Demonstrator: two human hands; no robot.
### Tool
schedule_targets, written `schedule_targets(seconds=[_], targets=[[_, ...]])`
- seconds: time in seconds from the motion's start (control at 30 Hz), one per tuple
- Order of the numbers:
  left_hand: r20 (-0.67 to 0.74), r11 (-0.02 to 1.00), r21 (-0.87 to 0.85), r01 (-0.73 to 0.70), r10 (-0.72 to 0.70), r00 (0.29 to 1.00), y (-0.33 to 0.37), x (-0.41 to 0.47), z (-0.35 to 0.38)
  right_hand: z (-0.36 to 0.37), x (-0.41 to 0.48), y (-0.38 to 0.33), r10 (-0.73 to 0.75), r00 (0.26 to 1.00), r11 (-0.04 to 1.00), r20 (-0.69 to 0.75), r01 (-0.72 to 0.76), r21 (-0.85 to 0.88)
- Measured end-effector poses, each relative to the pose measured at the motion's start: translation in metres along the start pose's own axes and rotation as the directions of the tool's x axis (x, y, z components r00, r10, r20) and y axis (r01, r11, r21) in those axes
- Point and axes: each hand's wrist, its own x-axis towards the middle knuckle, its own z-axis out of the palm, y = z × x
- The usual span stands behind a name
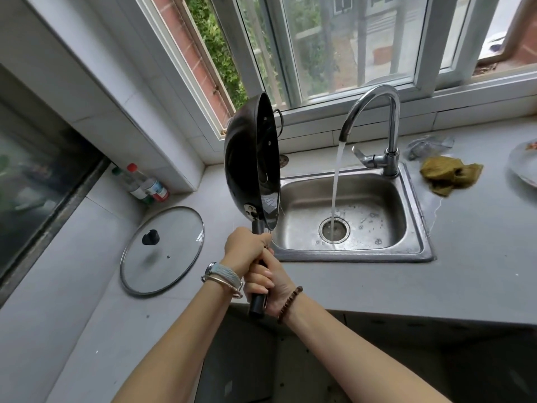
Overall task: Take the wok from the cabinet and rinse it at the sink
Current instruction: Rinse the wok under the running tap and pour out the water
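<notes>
The black wok (250, 158) is held on edge, nearly vertical, over the left rim of the steel sink (412, 251), its open side facing right. Water drips from its lower rim. Both hands grip its long black handle: my left hand (244, 248) higher up near the pan, my right hand (267, 283) just below it. The chrome tap (374, 112) runs, and its stream falls straight into the drain, to the right of the wok without touching it.
A glass lid (162, 251) with a black knob lies flat on the counter left of the sink. Two bottles (142, 184) stand in the back left corner. A yellow-green cloth (450, 175) and a plate edge (523, 167) lie right of the sink. A window runs behind.
</notes>
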Motion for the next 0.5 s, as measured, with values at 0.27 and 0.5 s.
schedule_targets(seconds=[0.27, 0.5], targets=[[-0.035, 1.0, 0.023, -0.016, 0.017, 0.999, 0.0009, -0.0041, 0.0027, -0.0023, -0.001, -0.0007, 0.017, 1.0, 1.0, 0.004, -0.017, 0.007], [-0.036, 0.999, 0.032, -0.024, 0.025, 0.999, 0.0007, -0.0032, 0.0022, 0.0002, -0.0043, -0.0006, 0.017, 1.0, 0.999, 0.015, -0.017, 0.036]])
